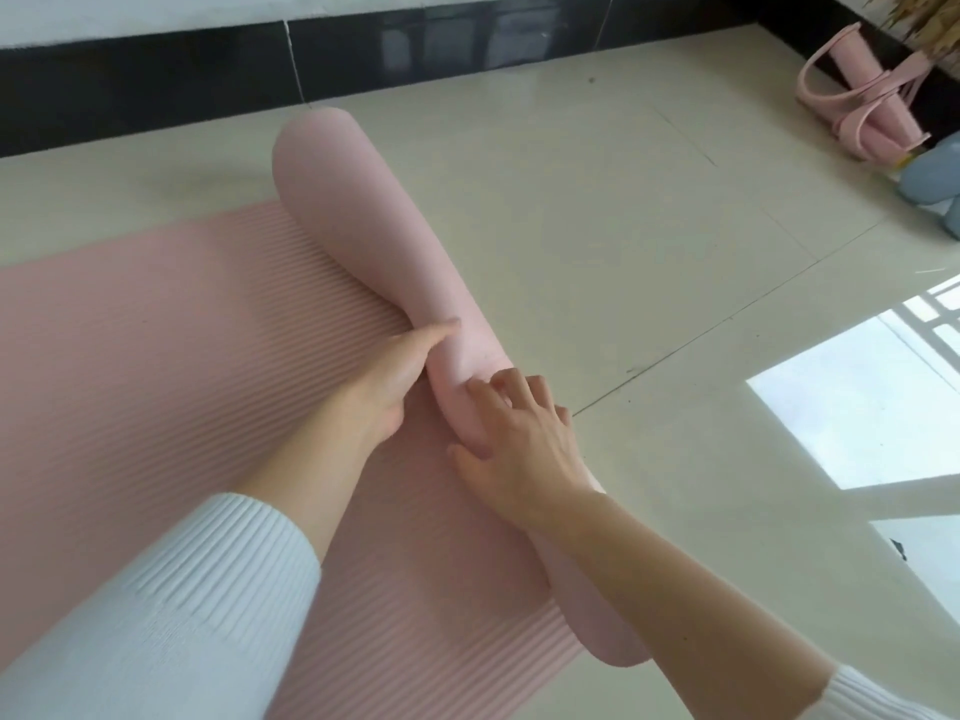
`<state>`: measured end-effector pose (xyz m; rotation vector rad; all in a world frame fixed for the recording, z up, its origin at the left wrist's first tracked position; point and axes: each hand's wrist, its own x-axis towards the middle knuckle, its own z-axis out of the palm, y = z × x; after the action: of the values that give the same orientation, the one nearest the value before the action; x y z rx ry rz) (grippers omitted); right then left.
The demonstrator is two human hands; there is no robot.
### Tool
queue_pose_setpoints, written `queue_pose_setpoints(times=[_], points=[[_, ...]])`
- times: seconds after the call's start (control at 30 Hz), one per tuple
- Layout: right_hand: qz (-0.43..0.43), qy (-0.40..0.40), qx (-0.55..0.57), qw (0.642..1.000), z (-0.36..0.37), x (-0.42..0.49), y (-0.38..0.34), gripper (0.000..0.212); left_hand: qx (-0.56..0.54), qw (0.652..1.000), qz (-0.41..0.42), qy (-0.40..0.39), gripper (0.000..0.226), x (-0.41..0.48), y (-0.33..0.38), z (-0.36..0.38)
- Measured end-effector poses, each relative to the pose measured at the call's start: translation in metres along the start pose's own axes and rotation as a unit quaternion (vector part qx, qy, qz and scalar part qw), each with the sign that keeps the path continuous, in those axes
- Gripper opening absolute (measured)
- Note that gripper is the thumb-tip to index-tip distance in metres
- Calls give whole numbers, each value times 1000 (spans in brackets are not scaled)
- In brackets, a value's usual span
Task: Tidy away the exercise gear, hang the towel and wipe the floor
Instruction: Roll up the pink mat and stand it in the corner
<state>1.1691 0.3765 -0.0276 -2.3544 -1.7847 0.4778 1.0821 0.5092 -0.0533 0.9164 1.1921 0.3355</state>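
**Pink mat half rolled, both hands on the roll**

At the bottom of the frame two white ribbed sleeves are seen, the left sleeve [156, 615] at the lower left and the right sleeve [872, 698] at the lower right corner. Both forearms are bare and stretched toward the centre.

The right forearm is laid across the near part of the roll [353, 210], whose near end lies at the lower centre. The right hand [524, 449] is set on top of the roll, with its fingers bent over the crown and its thumb pressed against the side that faces the flat mat [156, 330].

Just beyond it, the left hand [389, 387] is cupped against the same side of the roll. One digit is stretched along the roll's surface and the others are tucked out of sight beneath it, so how far they close cannot be told. The two hands lie close together, near the roll's middle.

From the hands the roll runs diagonally to the upper left of centre. The unrolled, ribbed part of the mat is spread over the left half of the frame, on a pale tiled floor [623, 226].

A bright window reflection [857, 407] is seen on the tiles at the right. At the upper right a pink strapped bag [852, 111] is seen, with a grey-blue object [935, 174] just beside it. A black skirting [156, 85] runs along the top edge.
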Motion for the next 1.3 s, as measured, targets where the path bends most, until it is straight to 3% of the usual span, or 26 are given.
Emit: queue_pose_setpoints(times=[0.1,0.2,0.27,0.3,0.37,0.43,0.5,0.63,0.77,0.83,0.93,1.1,1.2,1.3], points=[[37,-12,137,990,-9,5,-7,36,10,999,-15,31,66,0,-4,-10],[85,5,258,962,-11,11,-5,49,70,996,-3,53,58,-5,-7,-27],[136,9,283,950,-10,11,-2,50,187,974,55,116,73,-6,-9,-37],[169,-3,297,940,-10,11,-1,55,289,941,88,155,89,-9,-8,-41],[217,-48,295,929,-8,16,-2,67,481,836,157,214,99,-23,-5,-46],[202,-80,225,950,-10,21,-9,67,593,737,257,201,86,-34,-3,-53],[167,-91,161,968,-13,22,-18,66,633,693,306,159,74,-40,-3,-64],[145,-135,191,961,-24,16,-34,45,613,733,266,129,66,-55,-3,-86],[98,-133,274,948,-23,12,-54,13,497,832,206,133,35,-74,3,-119],[78,-129,293,944,-22,10,-67,18,461,855,187,146,29,-83,0,-137],[66,-112,323,937,-19,10,-83,31,371,906,164,119,41,-96,-16,-150],[108,-94,305,941,-9,10,-86,62,160,984,71,45,85,-109,-43,-142],[130,-95,316,935,-4,7,-83,56,46,997,46,32,95,-106,-45,-130],[137,-98,321,932,-7,6,-80,50,29,995,73,53,89,-103,-39,-117]])
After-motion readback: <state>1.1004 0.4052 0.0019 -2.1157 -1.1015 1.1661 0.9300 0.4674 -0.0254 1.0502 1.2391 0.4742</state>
